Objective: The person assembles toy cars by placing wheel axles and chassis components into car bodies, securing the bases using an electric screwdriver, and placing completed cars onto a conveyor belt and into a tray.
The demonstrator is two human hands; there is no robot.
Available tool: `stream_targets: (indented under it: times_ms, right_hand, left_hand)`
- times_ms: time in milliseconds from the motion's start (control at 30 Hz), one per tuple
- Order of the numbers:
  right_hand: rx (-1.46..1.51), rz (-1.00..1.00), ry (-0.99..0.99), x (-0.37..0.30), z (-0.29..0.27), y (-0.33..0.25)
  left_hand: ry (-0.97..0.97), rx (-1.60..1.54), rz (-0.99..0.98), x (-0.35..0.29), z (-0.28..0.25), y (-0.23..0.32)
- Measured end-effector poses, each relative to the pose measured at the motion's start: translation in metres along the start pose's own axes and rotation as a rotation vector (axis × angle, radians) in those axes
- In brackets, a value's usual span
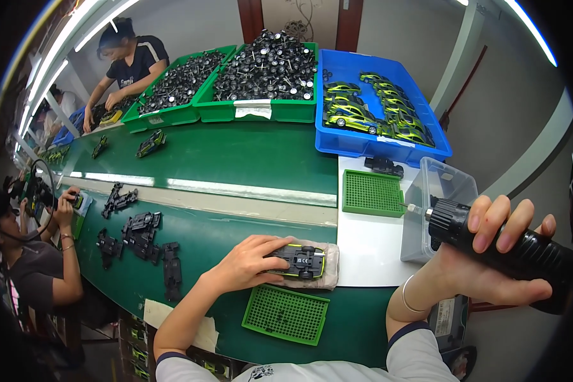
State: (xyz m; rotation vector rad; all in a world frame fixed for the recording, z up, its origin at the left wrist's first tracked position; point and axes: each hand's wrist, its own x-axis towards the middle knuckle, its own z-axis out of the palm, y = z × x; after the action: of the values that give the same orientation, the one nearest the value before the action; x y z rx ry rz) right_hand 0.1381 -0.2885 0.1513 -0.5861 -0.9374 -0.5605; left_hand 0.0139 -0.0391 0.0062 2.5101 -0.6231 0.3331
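Note:
A toy car (305, 262) lies upside down on a pale cloth pad (330, 270), its black chassis facing up and a yellow-green body edge showing. My left hand (251, 262) grips the car's left end, fingers bent over the chassis and pressing it down. In my right hand (496, 248) is a black electric screwdriver (455, 223), raised at the right with its bit pointing left. The bit's tip is by the right edge of a green perforated tray (372, 193). A second green perforated tray (285, 316) lies just in front of the pad.
Several black chassis (141, 235) lie to the left. A clear bin (449, 172) stands behind the screwdriver. Farther back are a blue crate (382, 145) of toy cars and green crates (261, 109) heaped with wheels. Co-workers sit at the left and far left.

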Motion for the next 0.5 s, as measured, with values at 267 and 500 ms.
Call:
stream_targets:
  times_ms: [267,500]
  right_hand:
    - [0.078,0.086,-0.031,0.002,-0.009,0.012]
    - [-0.054,0.238,0.077,0.000,-0.008,0.019]
  left_hand:
    - [0.071,-0.026,0.048,-0.003,0.013,-0.008]
    - [0.165,-0.123,-0.038,-0.011,0.005,-0.024]
